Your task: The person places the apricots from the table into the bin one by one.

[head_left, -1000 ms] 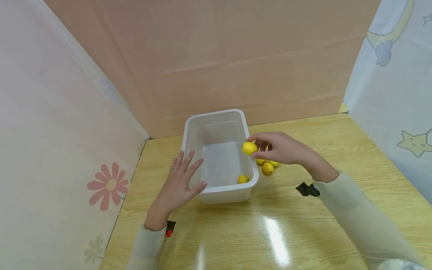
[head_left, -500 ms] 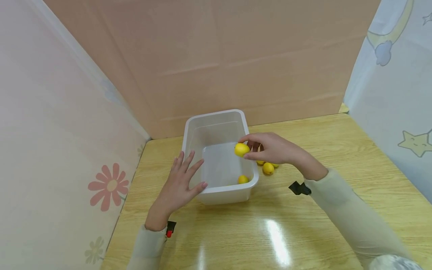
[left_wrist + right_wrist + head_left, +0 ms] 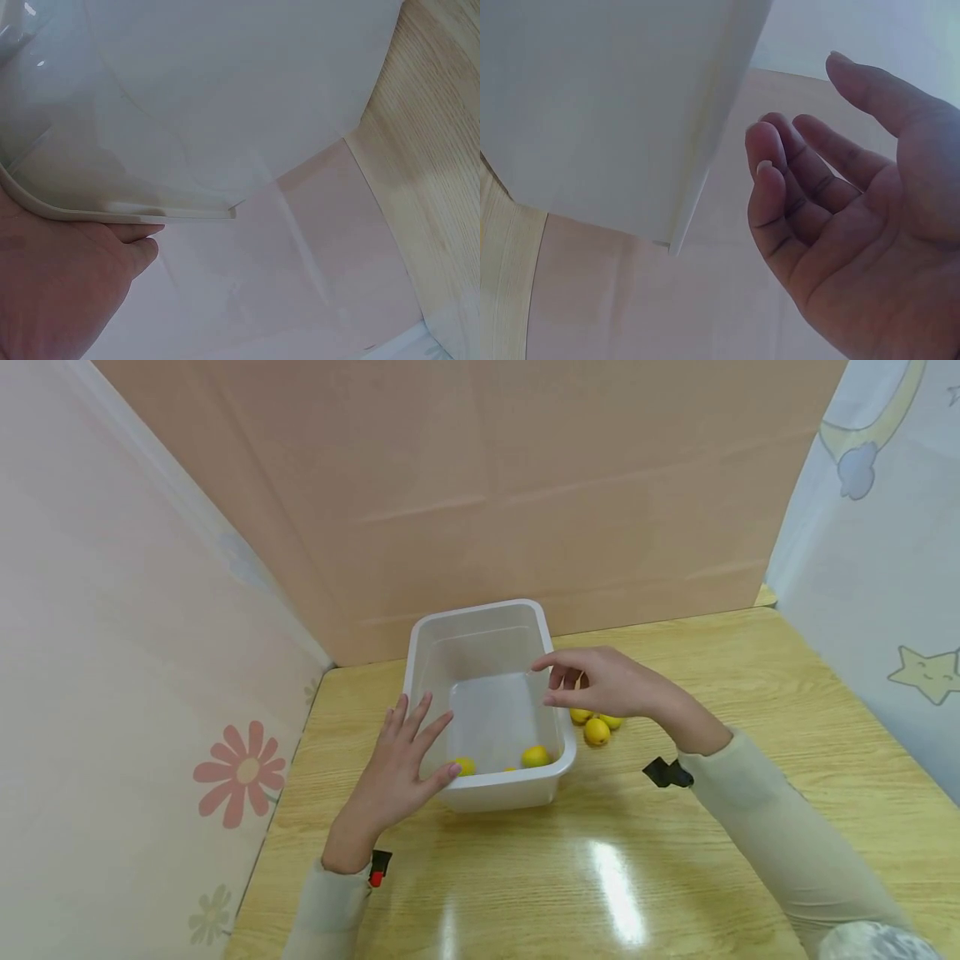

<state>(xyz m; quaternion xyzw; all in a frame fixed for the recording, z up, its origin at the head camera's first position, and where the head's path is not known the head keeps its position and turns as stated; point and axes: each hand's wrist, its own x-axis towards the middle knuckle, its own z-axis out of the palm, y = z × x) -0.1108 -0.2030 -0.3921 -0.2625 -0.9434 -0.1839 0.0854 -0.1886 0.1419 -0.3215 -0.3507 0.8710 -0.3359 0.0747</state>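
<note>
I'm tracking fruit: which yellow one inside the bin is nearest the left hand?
The leftmost yellow fruit, beside the left hand in the head view; the others lie farther right.

Shiny wood-grained table [image 3: 660, 860]; behind the table, a peach wall [image 3: 465, 485]; to its left, a white wall [image 3: 135, 610] with a pink flower [image 3: 247, 771] and a beige flower [image 3: 210, 916]; to its right, a bluish wall [image 3: 847, 585] with moon [image 3: 888, 422], cloud [image 3: 857, 471], star [image 3: 930, 674].

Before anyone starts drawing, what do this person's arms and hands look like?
The left hand and right hand are bare below long pale sleeves. A black piece juts from each sleeve's end; the left one has a red part.
</note>
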